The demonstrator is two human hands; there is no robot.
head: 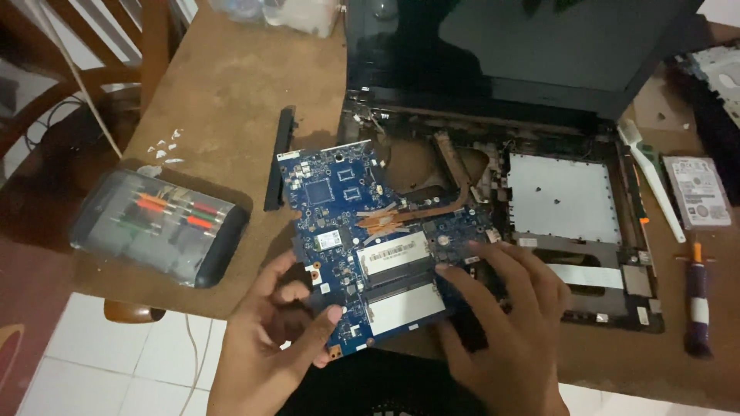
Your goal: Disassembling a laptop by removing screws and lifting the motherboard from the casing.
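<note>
The fingers [333, 314] of the left hand [266, 347] are curled and clamped on the near left edge of the blue rectangular circuit board [370, 239]. This board lies tilted over the opened black laptop base [566, 231] on the brown wooden table [223, 85]. The right hand [505, 323] rests with fingers spread apart on the board's right side. A grey plastic screwdriver case [158, 226] lies on the left, and a silver hard drive [697, 191] on the right.

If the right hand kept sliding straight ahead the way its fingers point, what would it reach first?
Probably the copper heat pipe on the blue motherboard; the right hand already rests on that board, fingers aimed up-left, though depth is unclear.
</note>
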